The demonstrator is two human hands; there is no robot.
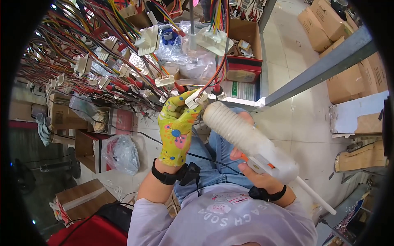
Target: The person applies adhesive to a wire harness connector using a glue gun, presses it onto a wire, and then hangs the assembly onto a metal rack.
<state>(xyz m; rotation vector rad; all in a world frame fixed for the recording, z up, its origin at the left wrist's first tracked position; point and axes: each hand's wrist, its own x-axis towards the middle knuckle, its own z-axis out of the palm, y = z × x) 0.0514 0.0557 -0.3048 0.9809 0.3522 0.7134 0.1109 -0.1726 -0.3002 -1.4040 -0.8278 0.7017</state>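
A yellow flowered glove covers my left hand (176, 129), whose fingers are closed on a small white plastic connector (194, 99) with wires running up from it. My right hand (262, 177) is bare and wraps the handle of a white hot glue gun (250, 133). Its ribbed front, stained brown at the tip, points at the connector from close by; whether the nozzle touches it, I cannot tell. Out of the gun's rear sticks a long white glue stick (316, 196). Just beyond my left hand hangs another white plastic piece (165, 80) on its wires.
Bundles of coloured wires (98, 28) with white plastic ends fill the far left. A grey metal bar (320, 65) slants across the right. Cardboard boxes (349, 82) stack beyond it. An open red box (244, 65) and a clear plastic bag (122, 153) lie around the frame.
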